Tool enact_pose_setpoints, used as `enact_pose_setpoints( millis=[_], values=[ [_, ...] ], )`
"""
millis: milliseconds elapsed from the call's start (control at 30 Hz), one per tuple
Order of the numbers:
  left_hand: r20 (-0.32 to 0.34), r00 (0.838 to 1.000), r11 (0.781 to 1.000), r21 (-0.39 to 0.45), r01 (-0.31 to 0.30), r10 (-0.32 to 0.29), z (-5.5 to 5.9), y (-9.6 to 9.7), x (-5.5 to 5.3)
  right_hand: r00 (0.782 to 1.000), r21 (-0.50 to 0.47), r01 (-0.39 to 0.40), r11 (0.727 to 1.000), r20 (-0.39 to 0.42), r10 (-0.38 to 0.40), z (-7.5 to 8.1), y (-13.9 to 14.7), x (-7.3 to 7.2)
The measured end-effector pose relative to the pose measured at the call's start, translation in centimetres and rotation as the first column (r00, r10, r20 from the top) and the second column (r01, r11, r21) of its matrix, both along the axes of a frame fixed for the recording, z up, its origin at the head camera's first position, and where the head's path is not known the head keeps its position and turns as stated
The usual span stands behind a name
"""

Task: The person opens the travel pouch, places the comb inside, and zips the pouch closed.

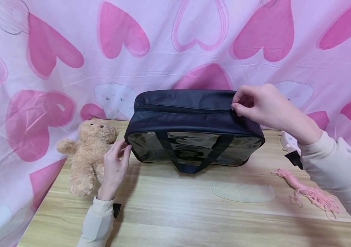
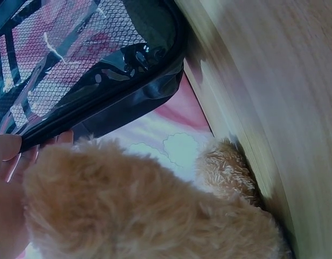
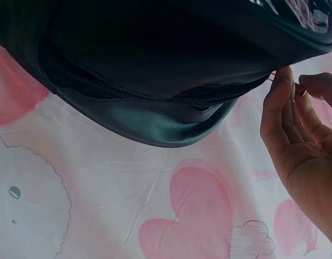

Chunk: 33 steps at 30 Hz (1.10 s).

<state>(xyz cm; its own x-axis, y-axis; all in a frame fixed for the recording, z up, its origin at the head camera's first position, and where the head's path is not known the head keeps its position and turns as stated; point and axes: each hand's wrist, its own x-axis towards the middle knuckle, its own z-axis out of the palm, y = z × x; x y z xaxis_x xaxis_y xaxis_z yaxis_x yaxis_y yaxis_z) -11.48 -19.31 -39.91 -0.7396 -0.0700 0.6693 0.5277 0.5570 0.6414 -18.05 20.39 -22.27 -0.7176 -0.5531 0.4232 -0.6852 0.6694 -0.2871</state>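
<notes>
The black bag (image 1: 178,120) stood upright at the far middle of the tabletop (image 1: 169,214), zippered side up, which left the closure accessible. The left hand (image 1: 116,169) pinched its left edge between thumb and fingers, presumably to steady it; the right hand (image 1: 263,104) pinched the zipper pull (image 1: 233,109) near the right end. The comb (image 1: 243,192) lay nearer, apart from the bag.
</notes>
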Motion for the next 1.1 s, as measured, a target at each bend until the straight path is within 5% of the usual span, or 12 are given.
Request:
enact_pose_setpoints(
  millis=[1100],
  values=[
    [0.004,1.0,1.0,-0.013,-0.009,0.009,0.0,0.0,-0.1,0.989,0.117,-0.136,0.984,0.082,0.127,2.9,-6.2,-1.5]
  ],
)
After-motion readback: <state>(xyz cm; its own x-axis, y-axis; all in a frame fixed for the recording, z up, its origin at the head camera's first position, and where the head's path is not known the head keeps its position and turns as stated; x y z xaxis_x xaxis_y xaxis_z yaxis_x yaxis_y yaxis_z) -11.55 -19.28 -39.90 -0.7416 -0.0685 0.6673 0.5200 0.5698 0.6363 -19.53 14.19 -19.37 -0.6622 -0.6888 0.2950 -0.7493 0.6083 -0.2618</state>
